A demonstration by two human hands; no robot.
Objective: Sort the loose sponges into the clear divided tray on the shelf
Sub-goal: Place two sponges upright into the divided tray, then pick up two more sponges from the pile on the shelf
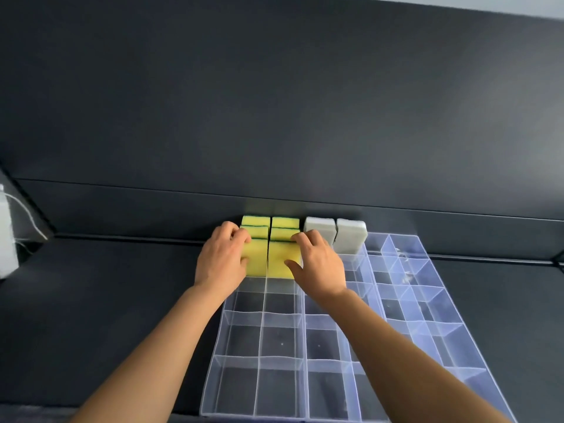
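The dark shelf (106, 285) carries the clear divided tray (261, 340). In its far-left compartments, the left hand (221, 261) curls round the left front yellow sponge (255, 261) and the right hand (317, 267) pinches the right front yellow sponge (279, 259). Behind them stand more yellow sponges (256, 221), with two grey sponges (320, 228) just beside

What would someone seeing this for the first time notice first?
The bright yellow sponges stand on edge in the far left compartments of the clear tray, vivid against the dark shelf. The left hand and right hand each grip one of the nearest. To their right stand two white sponges; the near compartments are empty.
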